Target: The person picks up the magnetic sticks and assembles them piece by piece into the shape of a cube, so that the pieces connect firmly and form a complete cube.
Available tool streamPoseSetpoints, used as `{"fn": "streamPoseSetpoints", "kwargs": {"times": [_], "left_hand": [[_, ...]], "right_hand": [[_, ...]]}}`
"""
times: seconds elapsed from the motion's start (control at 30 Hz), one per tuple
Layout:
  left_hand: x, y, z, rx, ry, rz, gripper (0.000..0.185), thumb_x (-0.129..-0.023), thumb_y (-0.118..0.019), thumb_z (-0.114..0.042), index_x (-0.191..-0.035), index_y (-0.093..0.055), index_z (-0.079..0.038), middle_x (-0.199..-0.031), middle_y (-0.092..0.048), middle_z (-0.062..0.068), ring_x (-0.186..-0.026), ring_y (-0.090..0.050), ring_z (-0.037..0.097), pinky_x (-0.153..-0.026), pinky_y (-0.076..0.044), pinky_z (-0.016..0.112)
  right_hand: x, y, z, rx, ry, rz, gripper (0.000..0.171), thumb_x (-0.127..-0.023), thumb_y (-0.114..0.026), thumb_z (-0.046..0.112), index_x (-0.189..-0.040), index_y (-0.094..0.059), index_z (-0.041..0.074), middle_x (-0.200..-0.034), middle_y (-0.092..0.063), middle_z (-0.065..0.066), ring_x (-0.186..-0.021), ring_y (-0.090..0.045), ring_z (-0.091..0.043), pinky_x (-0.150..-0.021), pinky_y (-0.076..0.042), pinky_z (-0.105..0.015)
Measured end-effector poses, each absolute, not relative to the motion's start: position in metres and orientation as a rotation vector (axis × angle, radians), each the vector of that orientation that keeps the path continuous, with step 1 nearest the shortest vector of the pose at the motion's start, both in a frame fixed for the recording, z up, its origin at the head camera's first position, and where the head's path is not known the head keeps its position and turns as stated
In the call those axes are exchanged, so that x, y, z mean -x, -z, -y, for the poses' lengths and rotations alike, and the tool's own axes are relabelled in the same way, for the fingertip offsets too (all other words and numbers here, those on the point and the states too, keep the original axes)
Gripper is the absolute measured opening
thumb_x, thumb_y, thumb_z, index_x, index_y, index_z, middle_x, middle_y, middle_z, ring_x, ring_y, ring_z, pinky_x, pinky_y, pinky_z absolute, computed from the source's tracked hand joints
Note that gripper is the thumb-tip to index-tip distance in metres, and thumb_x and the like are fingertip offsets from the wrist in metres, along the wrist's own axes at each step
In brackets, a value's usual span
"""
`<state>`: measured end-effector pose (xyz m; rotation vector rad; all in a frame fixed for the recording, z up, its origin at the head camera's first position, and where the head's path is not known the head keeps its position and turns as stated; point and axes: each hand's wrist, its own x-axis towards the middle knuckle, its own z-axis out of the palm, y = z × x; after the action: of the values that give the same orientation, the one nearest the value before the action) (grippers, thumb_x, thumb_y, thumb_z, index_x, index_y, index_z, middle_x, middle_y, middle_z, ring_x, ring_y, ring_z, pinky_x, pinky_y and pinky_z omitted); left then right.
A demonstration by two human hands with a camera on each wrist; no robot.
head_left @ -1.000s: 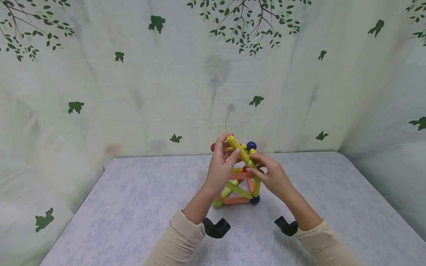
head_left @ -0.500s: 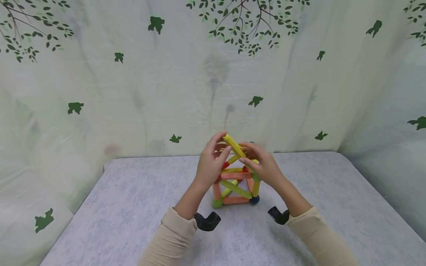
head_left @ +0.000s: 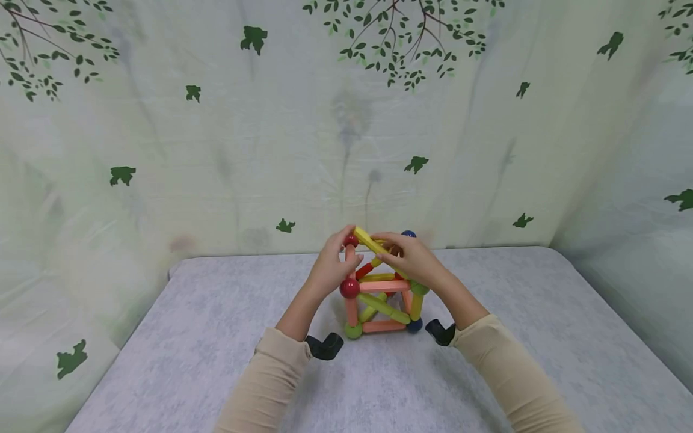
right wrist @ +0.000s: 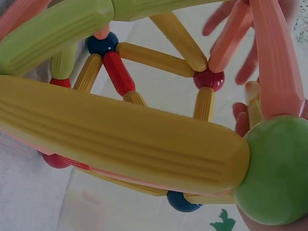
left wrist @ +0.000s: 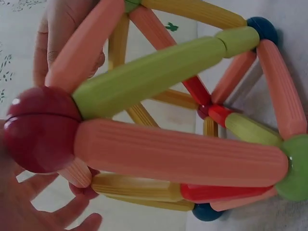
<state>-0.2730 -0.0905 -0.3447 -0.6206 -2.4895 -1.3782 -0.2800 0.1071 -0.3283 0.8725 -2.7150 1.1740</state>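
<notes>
No readable text, label, brand, number or sign anywhere in the three views. Only printed leaves and branches on the backdrop (head_left: 346, 120), without lettering. Plain ribbed rods and smooth balls in the toy frame (head_left: 381, 288), unmarked in both wrist views as well. No print on the sleeves or the grey table (head_left: 216, 337).
</notes>
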Motion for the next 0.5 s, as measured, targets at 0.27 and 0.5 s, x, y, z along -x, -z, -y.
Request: {"fn": "streamPoseSetpoints", "kwargs": {"times": [0.27,0.5], "left_hand": [[0.2797,0.3515,0.0928,0.672,1.348,2.549,0.054,-0.083,-0.058,-0.002,-0.133,-0.038,0.001,-0.129,-0.041,0.016,-0.112,-0.044,0.024,-0.082,-0.044,0.036],[0.2786,0.3501,0.0922,0.614,1.343,2.625,0.044,-0.085,-0.056,-0.005,-0.127,-0.047,0.002,-0.134,-0.037,0.013,-0.117,-0.042,0.025,-0.089,-0.041,0.04]], "right_hand": [[0.2826,0.3275,-0.1034,-0.814,-0.989,2.871,0.039,-0.088,-0.06,0.021,-0.125,-0.053,0.015,-0.089,-0.061,-0.002,-0.072,-0.053,-0.015,-0.058,-0.044,-0.026],[0.2809,0.3273,-0.1013,-0.814,-0.976,2.932,0.035,-0.087,-0.06,0.021,-0.121,-0.057,0.015,-0.087,-0.061,-0.001,-0.071,-0.054,-0.014,-0.058,-0.046,-0.025]]}}
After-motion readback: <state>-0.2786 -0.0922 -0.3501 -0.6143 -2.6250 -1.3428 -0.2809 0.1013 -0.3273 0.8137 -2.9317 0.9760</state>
